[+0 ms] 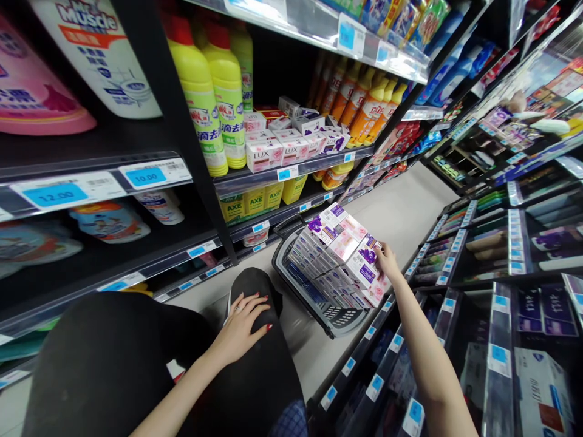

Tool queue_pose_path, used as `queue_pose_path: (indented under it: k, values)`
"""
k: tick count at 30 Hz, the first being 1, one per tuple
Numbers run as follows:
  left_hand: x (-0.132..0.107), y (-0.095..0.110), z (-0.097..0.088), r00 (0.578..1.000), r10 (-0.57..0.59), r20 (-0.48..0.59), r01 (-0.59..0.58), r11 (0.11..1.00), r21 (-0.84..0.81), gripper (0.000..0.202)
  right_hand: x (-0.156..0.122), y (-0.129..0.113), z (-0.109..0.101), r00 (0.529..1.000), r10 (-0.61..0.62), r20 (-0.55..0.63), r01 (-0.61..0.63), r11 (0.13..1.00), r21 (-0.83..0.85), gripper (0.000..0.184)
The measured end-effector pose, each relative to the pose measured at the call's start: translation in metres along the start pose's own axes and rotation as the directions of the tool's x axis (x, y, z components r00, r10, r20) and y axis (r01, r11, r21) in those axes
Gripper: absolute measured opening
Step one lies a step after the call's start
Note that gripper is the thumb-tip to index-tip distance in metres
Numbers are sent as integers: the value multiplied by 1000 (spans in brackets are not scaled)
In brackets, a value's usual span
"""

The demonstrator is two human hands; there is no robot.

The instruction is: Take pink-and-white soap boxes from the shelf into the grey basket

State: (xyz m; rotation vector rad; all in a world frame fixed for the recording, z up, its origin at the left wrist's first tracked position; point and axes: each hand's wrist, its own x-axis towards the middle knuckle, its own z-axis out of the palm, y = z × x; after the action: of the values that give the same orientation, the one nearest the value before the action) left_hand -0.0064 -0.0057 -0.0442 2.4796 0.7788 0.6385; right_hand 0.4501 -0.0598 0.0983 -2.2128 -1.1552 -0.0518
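My left hand (246, 318) lies flat on my black-trousered knee (255, 282), its fingers spread and holding nothing. Off to the right, my right hand (387, 262) is closed at the edge of a white and purple soap box (364, 267). That box sits among more pink and purple soap boxes (341, 238) stacked in a grey shopping basket (334, 325). The basket stands tilted on the aisle floor, and its near end shows plastic slots. Some of my right fingertips are hidden behind the box.
On the left shelf, LUX soap boxes (264, 153) lie in a loose pile between yellow-green bottles (228, 97) and orange bottles (368, 112). Below them are yellow AXE bottles (252, 200). A low shelf rack (496, 303) lines the aisle's right side. Pale floor (401, 200) runs beyond the basket.
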Motion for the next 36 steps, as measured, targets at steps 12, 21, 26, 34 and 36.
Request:
queue_pose_path:
  k: [12,21,26,34,36]
  values:
    - [1,-1,1,1000,-15,15,15,1000,-2,35,-9,-11,0,995,52,-90,-56,998,-38,56]
    - [-1,0,1,1000,7,-12,-7,1000,-10,35,-84,-27,-34,988,-114,-99,77,943,-323,72]
    - [1,1,1,1000,-2,2,2,1000,-9,34,-107,-29,-25,986,-142,84,164,889,-428,75]
    - [1,0,1,1000,-5,-14,4,1000,-23,34,-100,-29,-19,979,-199,50,204,912,-356,66]
    - [1,0,2,1000,-6,-14,5,1000,-23,34,-99,-27,-18,979,-200,36,201,920,-338,65]
